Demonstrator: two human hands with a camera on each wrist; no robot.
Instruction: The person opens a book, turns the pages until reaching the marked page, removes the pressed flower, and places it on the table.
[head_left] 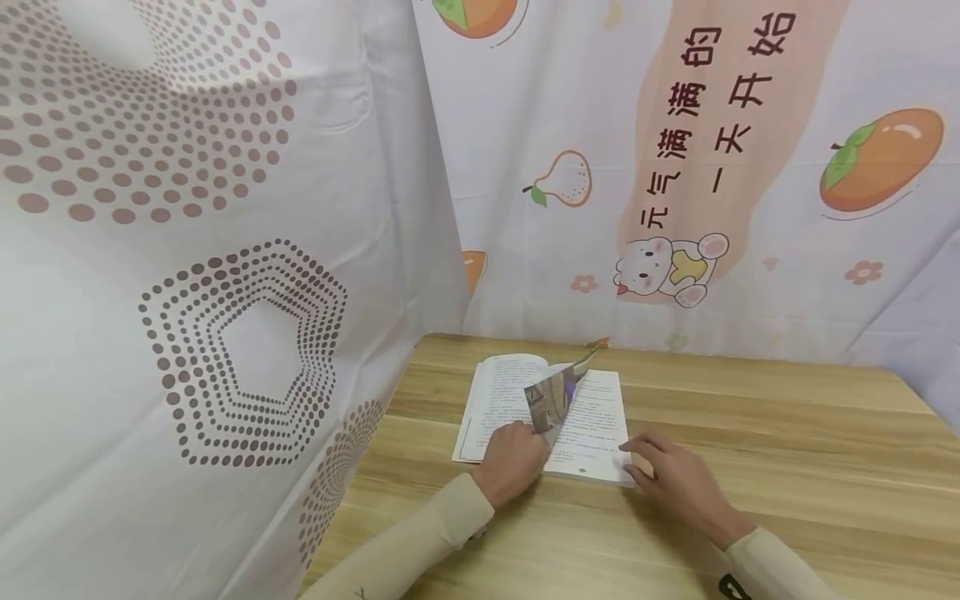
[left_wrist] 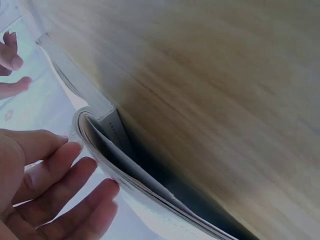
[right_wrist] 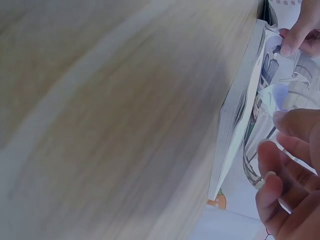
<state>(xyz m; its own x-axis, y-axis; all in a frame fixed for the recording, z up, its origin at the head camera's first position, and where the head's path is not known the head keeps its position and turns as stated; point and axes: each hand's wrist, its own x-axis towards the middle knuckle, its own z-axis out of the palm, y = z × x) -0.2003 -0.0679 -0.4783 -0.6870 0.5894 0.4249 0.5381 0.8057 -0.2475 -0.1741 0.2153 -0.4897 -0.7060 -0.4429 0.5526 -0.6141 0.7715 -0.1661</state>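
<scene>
The open book (head_left: 594, 429) lies between left hand (head_left: 513, 461) and right hand (head_left: 681, 482), one leaf (head_left: 553, 398) up! Light, floppy, easily creased, I'd guess; best taken by a corner. Left's touching the near edge, pinching or not I can't tell; right's thumb and fingers gape, worktop (head_left: 757, 425) below.

The book (head_left: 591, 425) is paper, the table (head_left: 765, 433) smooth wood.
</scene>
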